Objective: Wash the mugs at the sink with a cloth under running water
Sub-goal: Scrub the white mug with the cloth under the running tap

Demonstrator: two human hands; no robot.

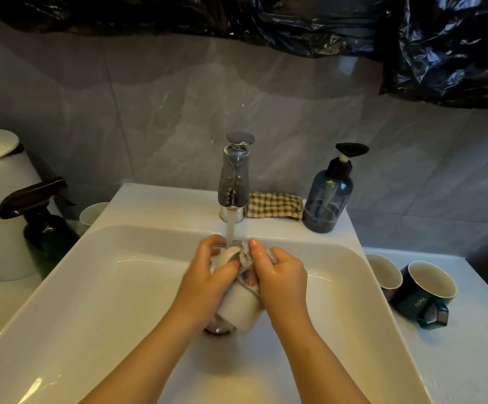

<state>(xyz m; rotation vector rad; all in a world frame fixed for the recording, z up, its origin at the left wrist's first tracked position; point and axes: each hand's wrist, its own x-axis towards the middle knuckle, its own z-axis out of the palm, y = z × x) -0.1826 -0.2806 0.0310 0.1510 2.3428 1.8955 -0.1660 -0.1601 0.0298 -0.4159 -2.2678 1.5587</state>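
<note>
The white mug (238,309) is being held over the basin of the sink (91,287), tilted with its mouth turned up toward the faucet (234,182) and its base toward the person. It is glazed ceramic, so it is judged rigid, moderately heavy, breakable and slippery while wet; the firmest hold appears to be around the body or through the handle. The left hand (208,275) is wrapping the upper wall, fingers (210,243) curled over the rim. The right hand (280,275) is pinching a wet patterned cloth (247,269) against the rim, fingers pressed together. The stream of water (230,228) is falling onto the rim. On the tabletop at the right, a dark green "Hello" mug (420,290) and another mug (382,272) are waiting. A checked cloth (275,205) is lying beside a soap dispenser (328,193).
</note>
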